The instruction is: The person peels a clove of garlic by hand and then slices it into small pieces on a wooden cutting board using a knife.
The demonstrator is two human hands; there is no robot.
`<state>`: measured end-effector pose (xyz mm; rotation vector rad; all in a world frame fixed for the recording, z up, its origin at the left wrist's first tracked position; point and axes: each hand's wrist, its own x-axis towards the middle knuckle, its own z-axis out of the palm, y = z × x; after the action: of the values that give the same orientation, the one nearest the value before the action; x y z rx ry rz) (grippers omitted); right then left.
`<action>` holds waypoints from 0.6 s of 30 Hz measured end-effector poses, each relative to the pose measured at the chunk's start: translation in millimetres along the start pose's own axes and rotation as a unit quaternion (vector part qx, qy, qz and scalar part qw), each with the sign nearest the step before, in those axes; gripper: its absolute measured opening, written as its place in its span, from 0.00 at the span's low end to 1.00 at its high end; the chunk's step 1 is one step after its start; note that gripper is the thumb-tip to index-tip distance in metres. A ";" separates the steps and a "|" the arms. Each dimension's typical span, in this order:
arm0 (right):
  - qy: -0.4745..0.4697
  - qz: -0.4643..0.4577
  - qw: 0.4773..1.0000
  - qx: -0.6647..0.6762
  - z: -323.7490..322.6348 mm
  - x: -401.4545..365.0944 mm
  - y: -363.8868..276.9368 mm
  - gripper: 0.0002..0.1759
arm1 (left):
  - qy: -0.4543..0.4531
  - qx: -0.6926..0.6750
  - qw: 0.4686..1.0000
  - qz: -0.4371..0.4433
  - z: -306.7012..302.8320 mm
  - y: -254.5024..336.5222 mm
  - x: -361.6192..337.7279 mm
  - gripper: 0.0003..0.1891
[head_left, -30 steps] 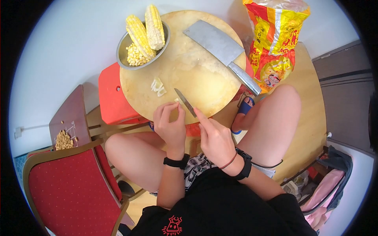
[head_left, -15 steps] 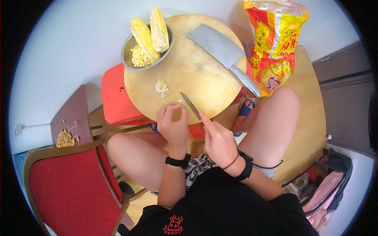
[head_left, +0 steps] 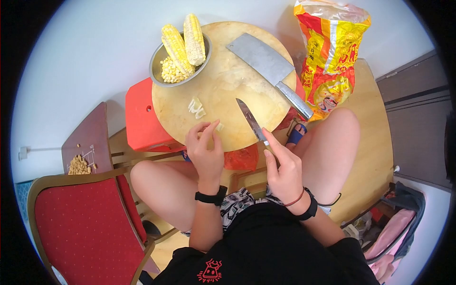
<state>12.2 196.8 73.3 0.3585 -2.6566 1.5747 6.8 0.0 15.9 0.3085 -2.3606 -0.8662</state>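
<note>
My right hand [head_left: 286,176] is closed around the handle of a small knife [head_left: 250,118], its blade pointing up and left over the round cutting board [head_left: 251,128]. At the board's near edge, my left hand [head_left: 205,151] has its fingers apart and curved. A small pale piece [head_left: 220,127] shows right at its fingertips. Just beyond that hand lie several thin whitish slices [head_left: 196,108] on the board. A cleaver [head_left: 262,58] rests flat at the board's right side, handle toward me.
A metal bowl [head_left: 155,72] at the board's far left holds two corn cobs [head_left: 185,45] and loose kernels. Red stools [head_left: 137,114] stand under the board. To the right is a yellow-red bag [head_left: 330,57]. A red chair [head_left: 85,223] and small brown pieces [head_left: 79,165] are at left.
My right hand has drawn the knife away to the right, off the pale piece. The fingers of my left hand have spread from their pinch.
</note>
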 end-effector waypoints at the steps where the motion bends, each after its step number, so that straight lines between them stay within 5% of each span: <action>1: 0.000 0.001 1.000 0.000 0.3 -0.3 0.5 0.28 | -0.018 0.004 1.000 0.016 -1.9 -1.7 1.8 0.19; 10: 0.000 -0.007 0.999 0.052 8.5 -0.3 8.7 0.28 | -0.086 0.025 0.993 0.080 -12.1 -0.5 11.9 0.19; 18: -0.027 0.032 0.997 0.069 7.5 2.7 8.7 0.27 | -0.033 0.055 0.998 0.012 -8.8 -8.2 5.9 0.15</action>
<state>8.4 193.8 62.6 0.3293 -2.6308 1.7974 7.6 -13.1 18.6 0.2997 -2.4739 -0.7464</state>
